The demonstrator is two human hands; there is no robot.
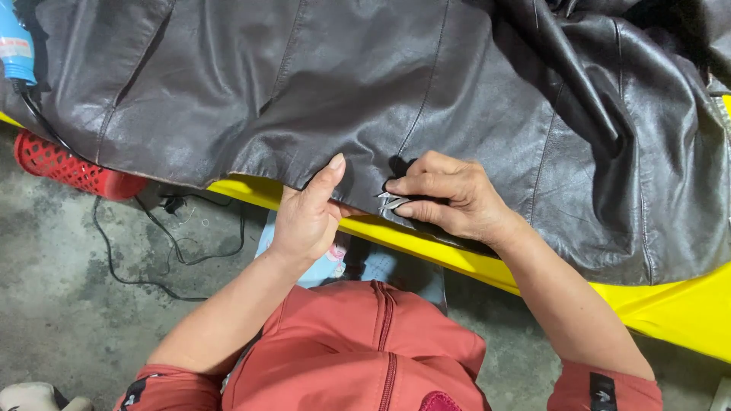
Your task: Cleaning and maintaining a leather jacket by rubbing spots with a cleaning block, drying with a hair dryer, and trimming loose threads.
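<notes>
A dark brown leather jacket point(365, 84) lies spread over a yellow table point(670, 304). My left hand point(308, 213) pinches the jacket's lower hem, thumb on top and fingers underneath. Just to its right, my right hand point(453, 198) grips small metal snips point(392, 202), whose blades point left at the hem between the two hands. Both hands rest at the table's near edge. My red zipped jacket point(358, 350) fills the bottom of the view.
A red perforated basket point(65, 167) sits under the table at the left. A black cable point(145, 236) trails across the concrete floor point(61, 304). A blue tool point(15, 46) lies at the top left corner on the leather.
</notes>
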